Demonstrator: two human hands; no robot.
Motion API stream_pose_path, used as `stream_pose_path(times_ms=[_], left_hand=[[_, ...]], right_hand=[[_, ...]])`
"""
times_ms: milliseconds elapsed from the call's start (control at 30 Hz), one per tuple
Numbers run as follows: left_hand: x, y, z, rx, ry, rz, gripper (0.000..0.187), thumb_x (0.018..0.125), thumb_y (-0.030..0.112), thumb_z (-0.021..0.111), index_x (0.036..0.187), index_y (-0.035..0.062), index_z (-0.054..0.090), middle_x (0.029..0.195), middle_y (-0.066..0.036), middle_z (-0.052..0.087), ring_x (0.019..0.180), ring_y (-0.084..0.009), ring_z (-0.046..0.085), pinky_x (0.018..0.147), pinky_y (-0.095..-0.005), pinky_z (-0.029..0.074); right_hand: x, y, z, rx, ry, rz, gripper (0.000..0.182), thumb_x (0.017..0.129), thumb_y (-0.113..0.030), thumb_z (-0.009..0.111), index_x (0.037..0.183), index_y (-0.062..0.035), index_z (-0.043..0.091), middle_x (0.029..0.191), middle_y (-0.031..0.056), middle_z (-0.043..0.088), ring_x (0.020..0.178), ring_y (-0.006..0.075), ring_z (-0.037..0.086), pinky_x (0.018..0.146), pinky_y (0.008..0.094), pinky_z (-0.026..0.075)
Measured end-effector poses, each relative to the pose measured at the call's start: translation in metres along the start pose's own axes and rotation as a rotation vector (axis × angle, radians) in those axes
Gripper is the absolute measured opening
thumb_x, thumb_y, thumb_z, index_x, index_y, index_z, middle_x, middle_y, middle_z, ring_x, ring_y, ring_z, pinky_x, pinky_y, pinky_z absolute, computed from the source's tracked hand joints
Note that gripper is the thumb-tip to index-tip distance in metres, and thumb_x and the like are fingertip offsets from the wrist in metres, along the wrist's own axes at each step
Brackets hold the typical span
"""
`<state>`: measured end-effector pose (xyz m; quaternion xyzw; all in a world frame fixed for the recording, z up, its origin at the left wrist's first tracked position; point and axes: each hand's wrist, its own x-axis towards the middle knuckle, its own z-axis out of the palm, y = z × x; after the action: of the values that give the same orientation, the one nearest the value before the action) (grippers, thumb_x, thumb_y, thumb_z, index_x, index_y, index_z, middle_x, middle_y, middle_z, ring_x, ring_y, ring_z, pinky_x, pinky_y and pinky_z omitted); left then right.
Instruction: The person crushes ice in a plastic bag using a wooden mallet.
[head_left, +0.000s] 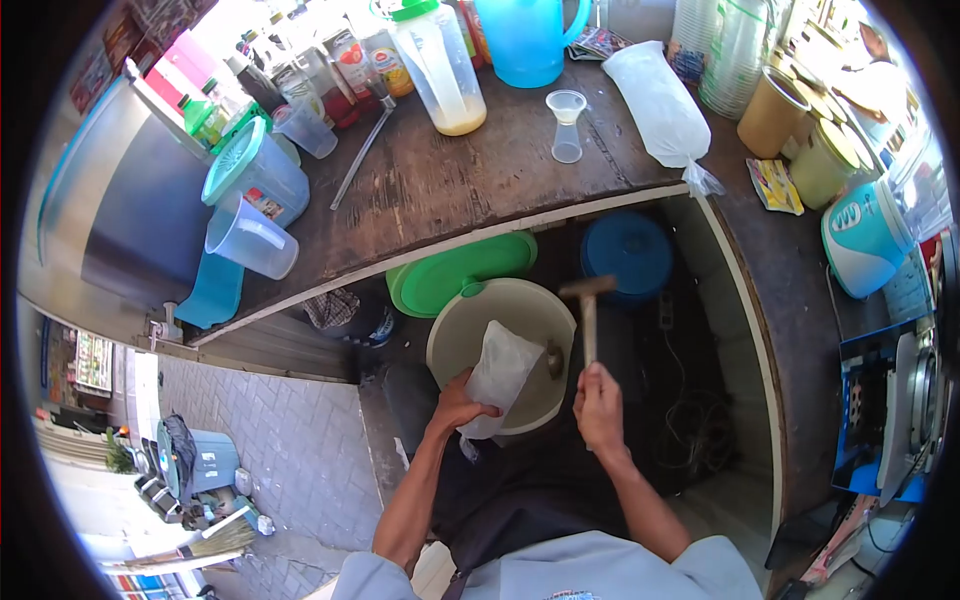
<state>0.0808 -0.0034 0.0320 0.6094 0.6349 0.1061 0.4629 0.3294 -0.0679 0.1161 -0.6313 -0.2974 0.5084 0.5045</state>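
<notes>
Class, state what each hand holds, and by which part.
Left hand grips the ice bag at its lower end; right hand holds the hammer by its handle's end.

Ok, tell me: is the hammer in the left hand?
No, the right hand holds the hammer; the left hand grips the bag.

A cream round plastic basin (520, 310) sits beside a green round plastic lid (440, 280) and a blue round plastic lid (628, 250). The clear plastic bag of whitish ice (497, 375) looks pale. The dark brown wooden tabletop (450, 180) carries a light-blue plastic jug (525, 40).
</notes>
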Motion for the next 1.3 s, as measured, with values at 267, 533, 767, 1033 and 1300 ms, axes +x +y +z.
stream_pose_path(times_ms=[267,533,767,1033,1300], left_hand=[[0.004,0.051,-0.030,0.267,-0.182,0.158,0.089,0.041,0.024,0.083,0.122,0.0018,0.054,0.115,-0.017,0.061,0.108,-0.0310,0.057,0.095,-0.0355,0.043],[0.008,0.060,-0.024,-0.045,-0.183,0.094,0.088,0.046,0.020,0.083,0.126,-0.0003,0.051,0.118,-0.015,0.059,0.109,-0.0284,0.056,0.096,-0.0358,0.041],[0.002,0.058,-0.018,-0.575,-0.236,-0.221,0.073,0.060,0.015,0.077,0.125,-0.0040,0.049,0.114,-0.017,0.060,0.104,-0.0283,0.059,0.091,-0.0374,0.046],[-0.007,0.045,-0.010,-0.842,-0.129,-0.191,0.072,0.063,0.014,0.075,0.126,-0.0062,0.045,0.112,-0.019,0.059,0.103,-0.0295,0.059,0.091,-0.0386,0.046],[-0.015,0.033,-0.018,-0.822,-0.091,-0.241,0.071,0.063,0.013,0.075,0.124,-0.0063,0.047,0.111,-0.019,0.061,0.103,-0.0304,0.059,0.092,-0.0390,0.046]], right_hand=[[0.014,0.023,-0.023,-0.134,-0.247,0.404,0.041,0.100,-0.040,0.034,0.080,-0.0057,0.047,0.051,0.0006,0.037,0.038,0.0112,0.039,0.036,0.0282,0.029],[-0.004,0.055,-0.001,-0.278,0.326,-0.115,0.036,0.098,-0.030,0.040,0.083,0.0017,0.050,0.060,0.0198,0.054,0.057,0.0383,0.057,0.050,0.0434,0.042],[-0.011,0.025,0.001,-0.265,0.068,-0.132,0.031,0.098,-0.024,0.044,0.080,0.0008,0.047,0.058,0.0140,0.048,0.054,0.0279,0.049,0.048,0.0366,0.037],[-0.032,0.064,0.028,-0.317,0.037,-0.315,0.026,0.095,-0.020,0.048,0.086,0.0040,0.049,0.056,0.0228,0.052,0.055,0.0451,0.053,0.043,0.0398,0.037],[-0.023,0.026,0.018,-0.034,0.193,-0.254,0.030,0.097,-0.022,0.047,0.078,0.0019,0.044,0.053,0.0229,0.044,0.051,0.0428,0.051,0.042,0.0388,0.034]])
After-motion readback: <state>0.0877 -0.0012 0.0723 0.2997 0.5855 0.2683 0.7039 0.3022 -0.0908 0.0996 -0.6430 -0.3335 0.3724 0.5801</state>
